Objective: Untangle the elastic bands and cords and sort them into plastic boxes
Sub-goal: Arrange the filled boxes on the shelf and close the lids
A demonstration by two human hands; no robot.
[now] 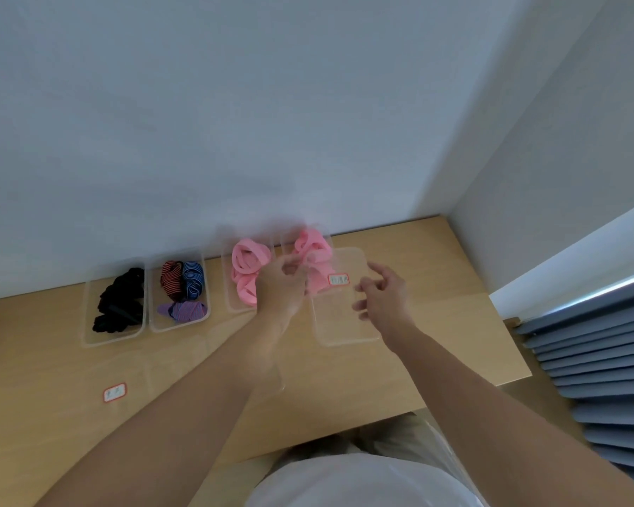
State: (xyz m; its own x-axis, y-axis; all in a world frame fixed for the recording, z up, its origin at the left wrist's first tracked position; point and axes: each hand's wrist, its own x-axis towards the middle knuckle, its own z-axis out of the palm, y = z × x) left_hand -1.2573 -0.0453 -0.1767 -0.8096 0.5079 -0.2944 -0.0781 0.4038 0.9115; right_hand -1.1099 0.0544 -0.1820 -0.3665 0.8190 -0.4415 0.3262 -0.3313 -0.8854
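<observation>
Centre frame, wide flat pink bands lie looped in a clear box. The left hand curls against them, grip unclear. The right hand, fingers loosely apart, hovers over a clear lid.

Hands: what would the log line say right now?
left hand curled beside clear lid, hold unclear | right hand open by lid

**Around the desk**

I see a light wooden rectangular table set against a plain white wall. Right of the table hangs a grey-blue pleated fabric curtain, below a white ledge.
</observation>
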